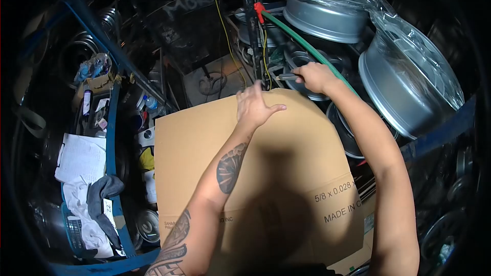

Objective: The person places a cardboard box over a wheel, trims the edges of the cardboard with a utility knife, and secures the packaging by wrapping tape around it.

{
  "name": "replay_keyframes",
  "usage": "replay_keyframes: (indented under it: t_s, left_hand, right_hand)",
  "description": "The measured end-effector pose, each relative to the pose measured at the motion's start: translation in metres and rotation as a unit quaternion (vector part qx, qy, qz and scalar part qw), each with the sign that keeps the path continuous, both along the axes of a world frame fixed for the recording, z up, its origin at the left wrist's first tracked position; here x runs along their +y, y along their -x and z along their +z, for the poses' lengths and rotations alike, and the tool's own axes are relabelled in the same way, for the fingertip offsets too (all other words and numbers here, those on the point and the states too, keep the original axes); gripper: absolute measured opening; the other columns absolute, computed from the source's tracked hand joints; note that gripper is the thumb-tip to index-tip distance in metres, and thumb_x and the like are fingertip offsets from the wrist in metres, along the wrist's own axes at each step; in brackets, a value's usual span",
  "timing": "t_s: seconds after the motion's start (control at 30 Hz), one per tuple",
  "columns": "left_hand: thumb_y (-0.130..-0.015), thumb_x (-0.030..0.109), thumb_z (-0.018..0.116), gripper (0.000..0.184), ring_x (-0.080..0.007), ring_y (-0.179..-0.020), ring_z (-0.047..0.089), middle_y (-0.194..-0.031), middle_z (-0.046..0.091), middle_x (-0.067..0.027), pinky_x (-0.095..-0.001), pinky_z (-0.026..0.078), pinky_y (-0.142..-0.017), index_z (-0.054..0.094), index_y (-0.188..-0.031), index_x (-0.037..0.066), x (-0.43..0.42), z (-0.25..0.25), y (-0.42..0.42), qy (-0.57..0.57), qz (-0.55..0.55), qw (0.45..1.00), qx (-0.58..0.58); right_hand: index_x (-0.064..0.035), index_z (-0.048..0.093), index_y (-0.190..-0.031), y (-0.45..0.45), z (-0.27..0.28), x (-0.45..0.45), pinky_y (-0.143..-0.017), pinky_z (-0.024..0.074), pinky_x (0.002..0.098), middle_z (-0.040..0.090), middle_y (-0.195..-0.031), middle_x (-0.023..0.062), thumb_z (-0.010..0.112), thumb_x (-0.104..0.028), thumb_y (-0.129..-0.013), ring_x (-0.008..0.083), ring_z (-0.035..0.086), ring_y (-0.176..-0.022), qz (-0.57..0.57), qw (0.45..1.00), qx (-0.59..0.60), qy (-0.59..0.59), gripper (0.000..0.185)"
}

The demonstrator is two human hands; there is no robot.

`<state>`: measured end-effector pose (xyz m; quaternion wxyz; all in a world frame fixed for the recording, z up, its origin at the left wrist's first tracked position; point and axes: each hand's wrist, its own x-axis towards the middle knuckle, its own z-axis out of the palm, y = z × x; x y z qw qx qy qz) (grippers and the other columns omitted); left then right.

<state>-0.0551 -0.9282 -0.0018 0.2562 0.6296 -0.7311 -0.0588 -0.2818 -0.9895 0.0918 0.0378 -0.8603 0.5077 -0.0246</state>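
A large sheet of brown cardboard [286,128] with printed lettering spreads out in front of me, its upper right edge curved. My left hand [255,105] lies on it near the far edge, open, with thumb and fingers spread. Just past that edge, to the right, my right hand [317,78] is closed around a utility knife [289,77] that points left. The blade tip is too small to make out. My shadow falls across the middle of the sheet.
Silver wheel rims [327,18] stand at the upper right, one more rim [404,76] wrapped in plastic. A green hose [302,41] runs behind my right hand. On the left, a blue-framed rack [113,163] holds a clipboard [82,157] and cloths [105,194].
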Motion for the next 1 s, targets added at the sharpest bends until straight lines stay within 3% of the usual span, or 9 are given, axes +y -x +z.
replay_keyframes:
  t_s: [0.13, 0.33, 0.53, 0.67, 0.73, 0.83, 1.0]
  left_hand:
    - [-0.059, 0.065, 0.091, 0.145, -0.0398, -0.146, 0.038, -0.154, 0.043, -0.0288, -0.0537, 0.021, -0.126, 0.016, -0.157, -0.009, 0.007, -0.002, 0.001, 0.009, 0.084, 0.996, 0.041]
    - [-0.058, 0.065, 0.091, 0.143, -0.0395, -0.144, 0.042, -0.151, 0.047, -0.0298, -0.0516, 0.025, -0.124, 0.020, -0.155, -0.011, 0.007, 0.000, -0.004, 0.005, 0.100, 0.993, 0.070]
    - [-0.064, 0.067, 0.087, 0.135, -0.0351, -0.146, 0.041, -0.152, 0.046, -0.0282, -0.0638, 0.021, -0.122, 0.023, -0.156, -0.007, 0.003, -0.003, -0.010, -0.039, 0.040, 0.997, 0.050]
    - [-0.086, 0.065, 0.068, 0.101, -0.0325, -0.149, 0.039, -0.156, 0.047, -0.0198, -0.0706, 0.019, -0.119, 0.029, -0.159, 0.006, 0.004, -0.016, -0.009, 0.006, -0.047, 0.997, -0.056]
    - [-0.096, 0.060, 0.057, 0.082, -0.0304, -0.150, 0.038, -0.158, 0.047, -0.0127, -0.0717, 0.019, -0.119, 0.033, -0.160, 0.014, -0.002, -0.018, -0.010, -0.007, -0.141, 0.985, -0.094]
    - [-0.101, 0.051, 0.047, 0.061, -0.0290, -0.148, 0.041, -0.155, 0.050, -0.0061, -0.0726, 0.019, -0.118, 0.046, -0.154, 0.021, -0.003, -0.009, -0.007, -0.053, -0.130, 0.984, -0.106]
    - [-0.102, 0.049, 0.039, 0.058, -0.0310, -0.143, 0.046, -0.149, 0.054, -0.0125, -0.0735, 0.019, -0.118, 0.065, -0.140, 0.013, -0.016, 0.022, 0.031, -0.179, -0.018, 0.977, -0.114]
  right_hand:
    - [-0.0321, 0.069, -0.135, -0.019, 0.003, -0.004, -0.087, 0.0540, 0.0491, 0.076, -0.104, 0.0154, 0.065, -0.031, -0.098, 0.0357, 0.071, -0.102, 0.072, 0.997, 0.039, 0.000, 0.038]
    - [-0.0314, 0.071, -0.132, -0.063, -0.007, -0.015, -0.085, 0.0548, 0.0453, 0.076, -0.105, 0.0122, 0.063, -0.035, -0.099, 0.0314, 0.072, -0.102, 0.128, 0.989, 0.075, 0.009, 0.034]
    - [-0.0261, 0.075, -0.121, -0.038, -0.011, 0.000, -0.077, 0.0571, 0.0465, 0.076, -0.095, 0.0124, 0.064, -0.030, -0.096, 0.0328, 0.074, -0.091, 0.116, 0.986, 0.108, 0.043, 0.028]
    - [-0.0191, 0.075, -0.108, 0.025, 0.004, 0.042, -0.074, 0.0561, 0.0487, 0.075, -0.089, 0.0141, 0.062, -0.023, -0.093, 0.0347, 0.074, -0.088, 0.040, 0.990, 0.135, 0.003, 0.020]
    - [-0.0191, 0.075, -0.109, 0.059, 0.010, 0.081, -0.073, 0.0553, 0.0498, 0.074, -0.087, 0.0159, 0.062, -0.021, -0.092, 0.0363, 0.073, -0.088, -0.003, 0.992, 0.124, -0.017, 0.021]
    - [-0.0176, 0.074, -0.116, 0.106, 0.010, 0.151, -0.076, 0.0552, 0.0513, 0.073, -0.089, 0.0189, 0.062, -0.022, -0.095, 0.0399, 0.071, -0.088, -0.085, 0.994, 0.051, -0.041, 0.024]
    - [-0.0117, 0.076, -0.116, 0.118, 0.026, 0.244, -0.081, 0.0546, 0.0514, 0.073, -0.092, 0.0221, 0.074, -0.028, -0.090, 0.0431, 0.070, -0.090, -0.216, 0.974, -0.069, -0.026, 0.030]
